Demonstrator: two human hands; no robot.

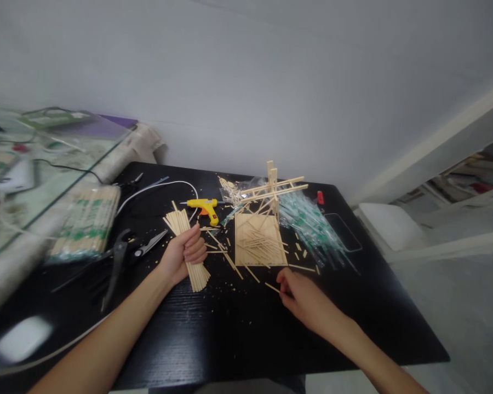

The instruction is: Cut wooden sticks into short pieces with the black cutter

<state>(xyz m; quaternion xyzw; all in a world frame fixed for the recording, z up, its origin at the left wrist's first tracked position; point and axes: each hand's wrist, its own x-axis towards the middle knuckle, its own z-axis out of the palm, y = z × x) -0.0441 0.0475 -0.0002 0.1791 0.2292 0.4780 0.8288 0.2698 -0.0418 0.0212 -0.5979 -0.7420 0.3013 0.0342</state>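
Observation:
A fanned bundle of wooden chopsticks [181, 221] is clutched in my left hand [185, 249], the fingers wrapped around its middle. Lower right of it, my right hand [304, 295] pinches the end of one thin wooden stick [271, 287] just over the black table. Between and beyond my hands lies a square panel of sticks [240, 241], with loose sticks [261, 243] scattered on top. A lattice frame of glued-looking sticks [273, 189] rises at the panel's far edge. Cut sticks and small bits lie around the panel.
A yellow glue gun [205, 208] lies behind my left hand. Scissors [150, 244] and pliers [118, 262] are at the left, near a packed chopstick bundle [84, 221]. Green-printed plastic sleeves [312, 224] lie right of the frame. A white cable crosses the black table [230, 350].

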